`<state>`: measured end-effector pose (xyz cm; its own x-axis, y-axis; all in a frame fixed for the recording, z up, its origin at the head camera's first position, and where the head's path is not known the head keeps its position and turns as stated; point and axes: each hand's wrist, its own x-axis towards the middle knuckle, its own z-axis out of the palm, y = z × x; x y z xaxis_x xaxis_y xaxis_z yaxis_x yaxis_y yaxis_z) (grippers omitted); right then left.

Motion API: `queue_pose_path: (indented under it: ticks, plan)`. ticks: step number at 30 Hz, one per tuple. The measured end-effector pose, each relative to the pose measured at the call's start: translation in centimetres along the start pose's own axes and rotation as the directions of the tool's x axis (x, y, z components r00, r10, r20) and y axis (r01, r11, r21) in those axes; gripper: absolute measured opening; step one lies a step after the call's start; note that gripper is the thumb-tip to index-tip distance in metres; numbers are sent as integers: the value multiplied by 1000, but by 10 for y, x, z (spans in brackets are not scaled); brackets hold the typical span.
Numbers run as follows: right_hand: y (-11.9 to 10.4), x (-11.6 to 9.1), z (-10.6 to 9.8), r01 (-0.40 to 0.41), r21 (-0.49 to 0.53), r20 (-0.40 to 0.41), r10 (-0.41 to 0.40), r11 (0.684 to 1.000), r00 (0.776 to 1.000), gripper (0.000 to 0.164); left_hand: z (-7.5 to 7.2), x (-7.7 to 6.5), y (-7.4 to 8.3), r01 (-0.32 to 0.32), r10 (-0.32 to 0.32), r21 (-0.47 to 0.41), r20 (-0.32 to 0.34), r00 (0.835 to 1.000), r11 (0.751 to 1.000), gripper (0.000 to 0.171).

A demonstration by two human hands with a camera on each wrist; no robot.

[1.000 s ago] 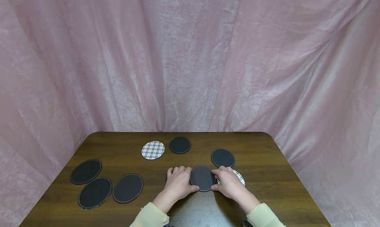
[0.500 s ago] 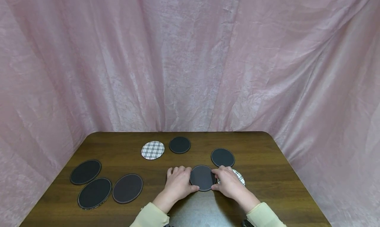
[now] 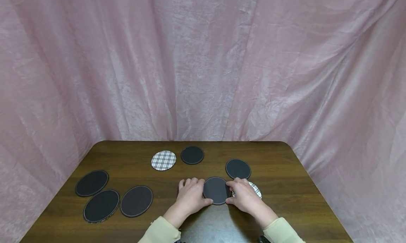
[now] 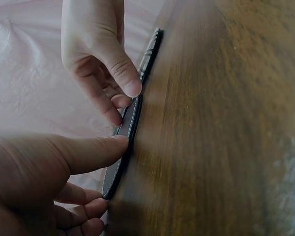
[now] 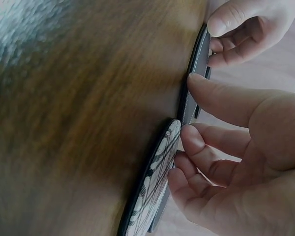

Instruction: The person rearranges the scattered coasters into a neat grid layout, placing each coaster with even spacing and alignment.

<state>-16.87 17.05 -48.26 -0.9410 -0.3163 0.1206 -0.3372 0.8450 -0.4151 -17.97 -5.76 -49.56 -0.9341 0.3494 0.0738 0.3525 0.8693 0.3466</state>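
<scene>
A round dark coaster (image 3: pixel 216 190) with a stitched rim lies flat on the table between both hands. My left hand (image 3: pixel 190 196) holds its left side, thumb at the near edge and fingers at the far side. On the opposite side my right hand (image 3: pixel 243 195) holds the rim between thumb and fingers. Partly hidden beneath the right hand, a white plaid coaster (image 3: pixel 256 190) lies beside the dark one. In the right wrist view the fingertips (image 5: pixel 192 139) hover close over the plaid coaster (image 5: pixel 155 182). The left wrist view shows both thumbs at the dark coaster's edge (image 4: pixel 119 169).
Another dark coaster (image 3: pixel 238 169) lies just behind the right hand. Farther back are a plaid coaster (image 3: pixel 163 161) and a dark one (image 3: pixel 192 155). Three dark coasters, including the nearest one (image 3: pixel 136 201), lie at the left of the wooden table (image 3: pixel 295 200). Pink curtains (image 3: pixel 203 66) surround it.
</scene>
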Motion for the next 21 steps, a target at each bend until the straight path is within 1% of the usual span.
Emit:
queue_pose_path:
  ticks: [6,12,14,16,19,21]
  plan:
    - [-1,-2,-2,11,4,-18,-11,1000,1000,54,-1,0,0,13,-13,-31,-1,1000,999,74]
    - [-5,0,-8,0,38,-55,2,999,998,46,-7,0,-4,10,-11,-84,-18,1000,996,59]
    - [-6,3,-10,-9,37,-68,11,999,998,45,-9,1,-6,6,-9,-83,-35,999,996,58]
    - [-7,6,-13,-14,35,-79,17,999,997,46,-13,3,-8,11,-16,-87,-56,998,996,61]
    - [-7,11,-14,-14,24,-83,16,1000,996,52,-17,5,-11,21,-27,-63,-95,995,998,70]
    - [-7,15,-15,0,21,-84,2,1000,996,56,-20,7,-13,28,-33,-46,-118,992,999,72]
